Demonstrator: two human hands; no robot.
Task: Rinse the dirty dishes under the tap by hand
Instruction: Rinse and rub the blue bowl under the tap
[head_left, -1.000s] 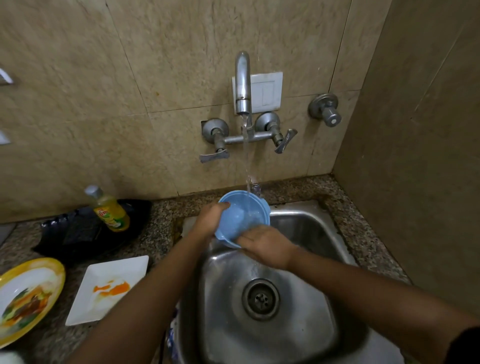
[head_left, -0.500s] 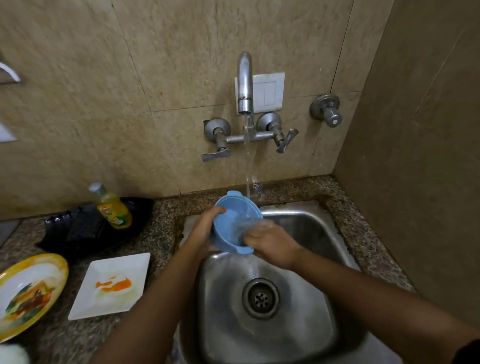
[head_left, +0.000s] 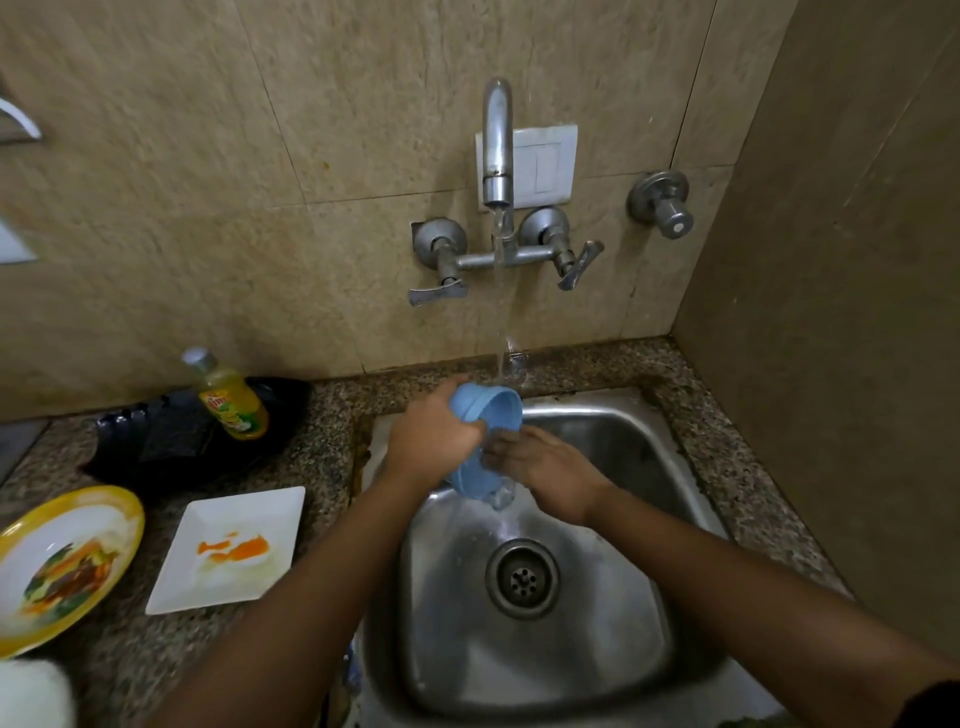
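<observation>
The blue bowl, tipped on edge over the sink, sits in my left hand's grip while my right hand rubs inside; best to turn it slowly under the tap.

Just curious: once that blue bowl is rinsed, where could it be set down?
Bare counter runs right of the sink, up to the side wall. The left counter is crowded: white square plate, yellow-rimmed plate, soap bottle, black tray.
</observation>
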